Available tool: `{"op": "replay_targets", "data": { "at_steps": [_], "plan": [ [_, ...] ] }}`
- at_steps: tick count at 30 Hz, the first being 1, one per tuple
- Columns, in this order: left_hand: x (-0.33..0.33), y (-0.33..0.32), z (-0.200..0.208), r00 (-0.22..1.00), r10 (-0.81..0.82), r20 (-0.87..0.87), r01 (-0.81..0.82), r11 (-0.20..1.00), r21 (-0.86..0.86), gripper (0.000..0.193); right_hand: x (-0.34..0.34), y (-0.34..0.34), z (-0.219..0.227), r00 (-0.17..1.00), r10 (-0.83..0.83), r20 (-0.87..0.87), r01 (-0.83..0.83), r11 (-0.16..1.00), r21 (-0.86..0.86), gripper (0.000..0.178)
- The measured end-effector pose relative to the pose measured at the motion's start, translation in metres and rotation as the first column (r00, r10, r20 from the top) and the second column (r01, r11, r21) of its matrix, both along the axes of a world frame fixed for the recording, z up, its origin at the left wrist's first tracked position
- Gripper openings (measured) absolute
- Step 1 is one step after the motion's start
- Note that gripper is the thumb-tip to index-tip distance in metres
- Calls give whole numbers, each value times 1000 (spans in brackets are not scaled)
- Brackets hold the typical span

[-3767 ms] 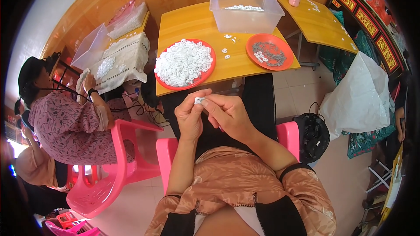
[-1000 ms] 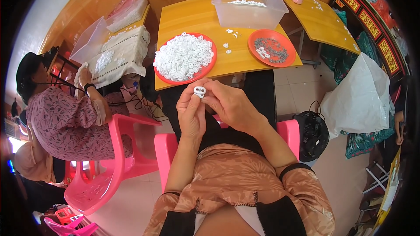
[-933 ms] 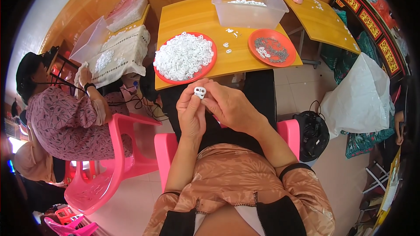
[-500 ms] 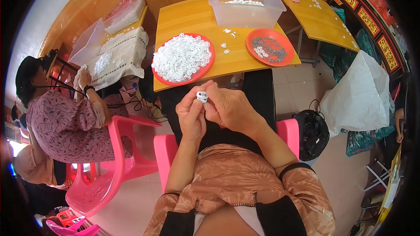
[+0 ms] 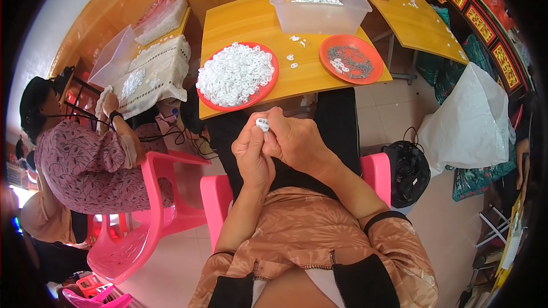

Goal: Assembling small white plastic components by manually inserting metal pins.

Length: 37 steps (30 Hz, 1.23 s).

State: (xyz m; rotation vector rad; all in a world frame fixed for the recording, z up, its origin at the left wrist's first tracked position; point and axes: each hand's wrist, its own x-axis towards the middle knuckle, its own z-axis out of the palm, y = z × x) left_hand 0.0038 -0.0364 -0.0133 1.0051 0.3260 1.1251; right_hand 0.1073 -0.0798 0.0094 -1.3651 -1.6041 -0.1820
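A small white plastic piece with holes (image 5: 262, 124) is pinched between the fingers of my left hand (image 5: 251, 157), above my lap. My right hand (image 5: 297, 140) is closed against its right side, fingertips pressed together; whether they hold something small of their own is hidden. Beyond my hands, a red plate (image 5: 251, 102) on the wooden table (image 5: 240, 20) bears a heap of similar white pieces (image 5: 235, 74). To its right, an orange-red plate (image 5: 342, 44) carries thin grey metal pieces (image 5: 358, 67) and a few white ones.
A clear plastic bin (image 5: 319, 17) with white pieces stands at the table's back. At left, a person (image 5: 85, 159) works at a cloth-covered table (image 5: 162, 80) near a pink chair (image 5: 165, 211). A white sack (image 5: 471, 122) and black bag (image 5: 405, 174) lie at right.
The white piece has tilted slightly between my fingers, and my hands have shifted a little. The table and its plates appear slightly higher and further left in view.
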Motion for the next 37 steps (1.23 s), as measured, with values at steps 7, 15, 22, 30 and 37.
{"op": "replay_targets", "data": {
  "at_steps": [7,15,22,30,37],
  "plan": [
    [4,5,-12,1000,-5,13,6,997,-80,33,-1,5,-11,999,3,-44,-6,997,-76,22],
    [4,12,-10,989,39,140,-21,992,-125,37,-2,2,-1,901,176,-398,-227,970,-84,23],
    [6,13,-14,999,51,20,-50,997,-57,29,6,4,0,621,187,-761,-427,895,-128,21],
    [-4,26,-12,974,86,-212,-52,985,162,23,7,3,-2,174,83,-981,-599,800,-39,21],
    [2,26,-20,968,135,-213,-104,983,149,21,4,9,-12,243,39,-969,-529,843,-99,20]
  ]
}}
